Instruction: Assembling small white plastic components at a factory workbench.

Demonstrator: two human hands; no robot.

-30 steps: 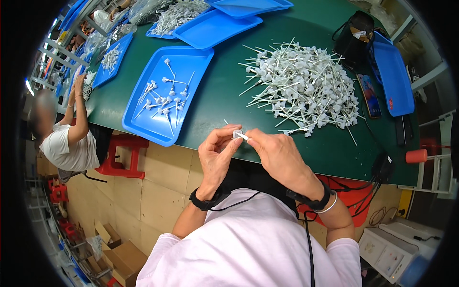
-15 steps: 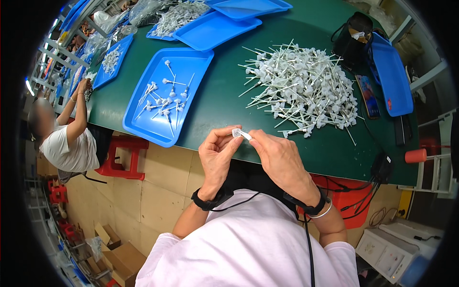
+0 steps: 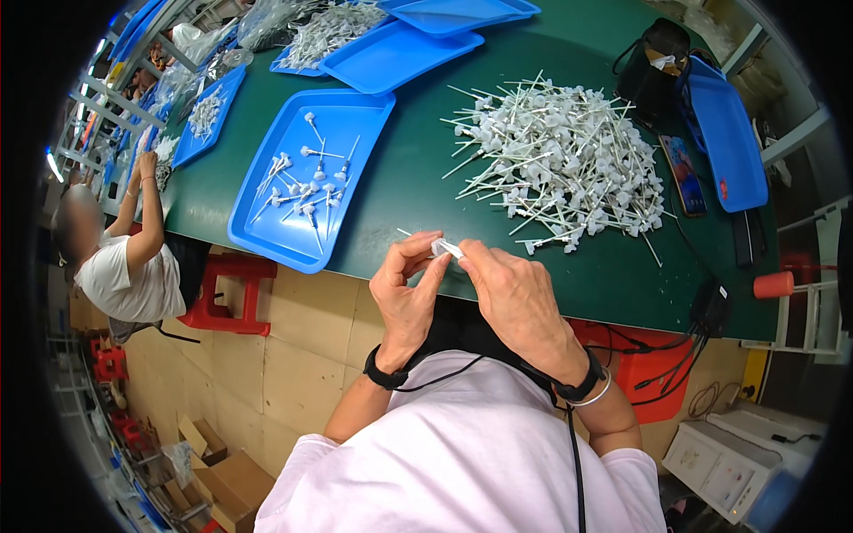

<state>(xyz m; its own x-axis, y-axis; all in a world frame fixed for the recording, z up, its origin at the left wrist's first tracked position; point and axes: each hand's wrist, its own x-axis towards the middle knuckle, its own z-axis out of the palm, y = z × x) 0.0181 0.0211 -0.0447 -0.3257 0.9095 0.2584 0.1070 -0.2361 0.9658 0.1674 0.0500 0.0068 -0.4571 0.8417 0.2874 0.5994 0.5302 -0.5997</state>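
In front of my body, just over the table's near edge, both hands meet at one small white pump head with a thin tube. My left hand pinches one end between thumb and fingers, and a thin tube end sticks out past its fingertips. My right hand closes on the other side of the same white piece. Beyond my right hand lies a big heap of white pump heads with thin tubes. A blue tray to the left holds several similar pump heads with dark parts.
More blue trays stand at the back, one loaded with white parts. At the right are a black bag, a phone, a blue tray and cables. Another person works at the left, near a red stool.
The white pump head has turned slightly between my fingers, and its tube now shows left of my left hand. The other person's hands have shifted a little.
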